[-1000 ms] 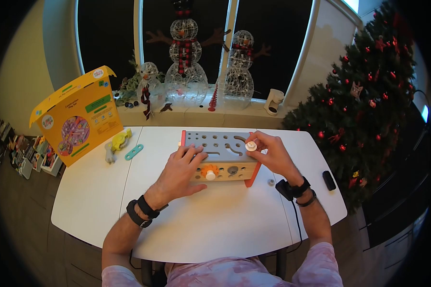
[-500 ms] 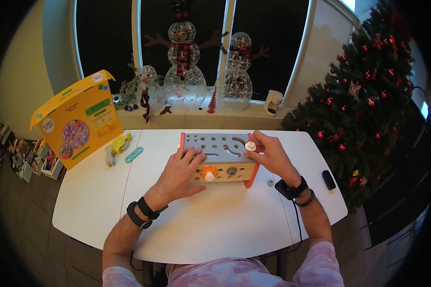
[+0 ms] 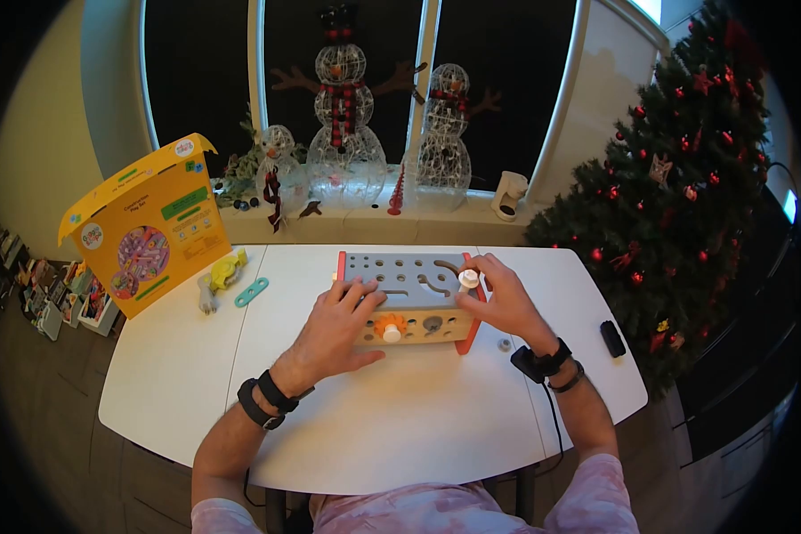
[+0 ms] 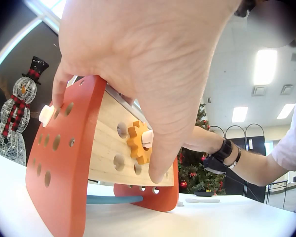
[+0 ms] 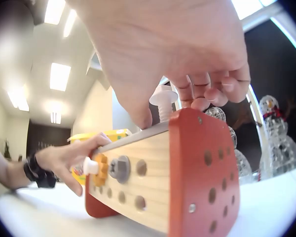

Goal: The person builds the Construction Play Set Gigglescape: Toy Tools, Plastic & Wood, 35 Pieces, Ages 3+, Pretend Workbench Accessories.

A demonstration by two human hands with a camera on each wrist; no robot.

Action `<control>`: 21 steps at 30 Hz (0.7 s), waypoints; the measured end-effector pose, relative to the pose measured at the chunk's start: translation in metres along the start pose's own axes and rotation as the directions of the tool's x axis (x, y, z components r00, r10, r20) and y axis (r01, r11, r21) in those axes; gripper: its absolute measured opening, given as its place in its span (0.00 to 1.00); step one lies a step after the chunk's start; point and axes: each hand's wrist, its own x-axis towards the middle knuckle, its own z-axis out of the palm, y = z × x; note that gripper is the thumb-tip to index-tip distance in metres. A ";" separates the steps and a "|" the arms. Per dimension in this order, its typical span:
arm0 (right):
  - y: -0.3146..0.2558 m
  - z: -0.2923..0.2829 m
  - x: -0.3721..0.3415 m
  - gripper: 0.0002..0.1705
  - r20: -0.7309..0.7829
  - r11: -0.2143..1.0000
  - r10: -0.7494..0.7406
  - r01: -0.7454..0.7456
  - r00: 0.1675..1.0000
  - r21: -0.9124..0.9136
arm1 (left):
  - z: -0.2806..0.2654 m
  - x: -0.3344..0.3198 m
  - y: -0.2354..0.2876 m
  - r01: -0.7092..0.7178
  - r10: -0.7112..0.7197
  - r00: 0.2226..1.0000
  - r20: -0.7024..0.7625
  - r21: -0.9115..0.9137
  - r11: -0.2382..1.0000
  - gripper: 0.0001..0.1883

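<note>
A toy workbench with a grey holed top, light wooden front and red ends stands on the white table. My left hand rests on its left end, fingers over the top and thumb down by the front. A white toy bolt stands upright at the top's right end, its threaded shaft showing. Around it, my right hand has thumb and fingers spread apart, with a gap beside the bolt head. On the front are an orange gear with a white bolt through it and a grey bolt head.
A yellow box stands at the table's left. Near it lie a yellow-and-grey toy piece and a teal holed strip. A small grey nut and a black object lie to the right.
My right thumb and fingers have spread away from the white bolt that they pinched before. The left hand stays on the workbench.
</note>
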 end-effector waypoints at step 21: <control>0.019 0.011 0.000 0.17 0.008 0.815 0.157 -0.135 0.988 0.563 | -0.001 0.000 0.002 0.004 -0.004 1.000 -0.001 -0.013 1.000 0.47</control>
